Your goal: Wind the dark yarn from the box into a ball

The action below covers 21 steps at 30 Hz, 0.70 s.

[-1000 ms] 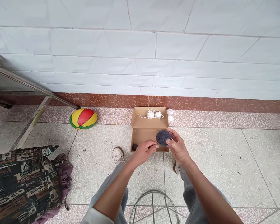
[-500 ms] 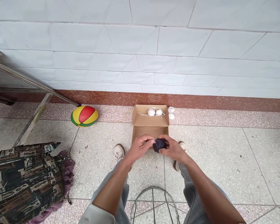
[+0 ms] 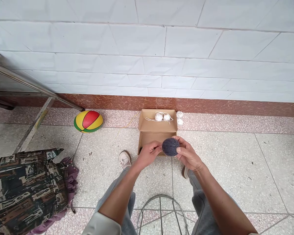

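- Right hand (image 3: 188, 156) is grasping a dark yarn ball (image 3: 170, 147) over the near half of the cardboard box (image 3: 156, 136).
- Left hand (image 3: 147, 155) is bunching its fingers beside that ball; whether its grip is holding yarn, I can't tell.
- White balls (image 3: 158, 117) are lying in the box's far half.
- A multicoloured ball (image 3: 88, 121) is resting left of the box.

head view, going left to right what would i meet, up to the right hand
Patterned fabric, red, yellow and green ball, left shoe, left hand, dark yarn ball, right hand.
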Tool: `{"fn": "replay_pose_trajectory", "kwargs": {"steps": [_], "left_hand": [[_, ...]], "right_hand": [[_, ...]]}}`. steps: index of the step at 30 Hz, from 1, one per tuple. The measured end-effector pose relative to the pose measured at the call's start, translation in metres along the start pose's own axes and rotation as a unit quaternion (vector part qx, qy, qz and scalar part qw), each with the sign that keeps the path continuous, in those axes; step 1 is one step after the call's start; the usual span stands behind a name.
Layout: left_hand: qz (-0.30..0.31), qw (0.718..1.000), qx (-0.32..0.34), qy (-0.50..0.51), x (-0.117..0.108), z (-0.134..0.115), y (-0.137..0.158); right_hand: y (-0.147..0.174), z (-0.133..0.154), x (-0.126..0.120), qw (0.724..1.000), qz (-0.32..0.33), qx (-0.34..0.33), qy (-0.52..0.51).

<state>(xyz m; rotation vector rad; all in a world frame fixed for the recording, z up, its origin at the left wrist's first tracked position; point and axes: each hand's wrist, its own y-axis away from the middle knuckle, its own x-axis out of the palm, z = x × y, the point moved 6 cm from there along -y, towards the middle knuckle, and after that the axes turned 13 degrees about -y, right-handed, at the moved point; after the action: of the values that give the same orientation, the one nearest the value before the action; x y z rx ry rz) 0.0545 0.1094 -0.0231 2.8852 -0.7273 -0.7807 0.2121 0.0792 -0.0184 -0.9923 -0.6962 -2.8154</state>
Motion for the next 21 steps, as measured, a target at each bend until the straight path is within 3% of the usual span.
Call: {"fn": "replay_pose_trajectory", "kwargs": {"steps": [6,10,13,17,21], "left_hand": [[0.069,0.996,0.043,-0.034,0.012,-0.018,0.006],[0.114,0.991,0.061,-0.031,0.018,-0.022,0.010],[0.116,0.991,0.071,-0.015,0.018,-0.022,0.012],[0.093,0.993,0.071,0.006,0.011,-0.020,0.012],[0.026,0.998,0.058,-0.007,-0.002,-0.014,0.008]], "right_hand": [[-0.007,0.019,-0.014,0.978,-0.105,-0.147,0.101],[-0.008,0.023,-0.023,0.926,-0.150,-0.219,0.270],[-0.008,0.022,-0.022,0.877,-0.132,-0.244,0.393],[-0.009,0.009,-0.010,0.854,-0.047,-0.184,0.484],[-0.004,-0.012,0.002,0.893,0.063,-0.022,0.445]]}}
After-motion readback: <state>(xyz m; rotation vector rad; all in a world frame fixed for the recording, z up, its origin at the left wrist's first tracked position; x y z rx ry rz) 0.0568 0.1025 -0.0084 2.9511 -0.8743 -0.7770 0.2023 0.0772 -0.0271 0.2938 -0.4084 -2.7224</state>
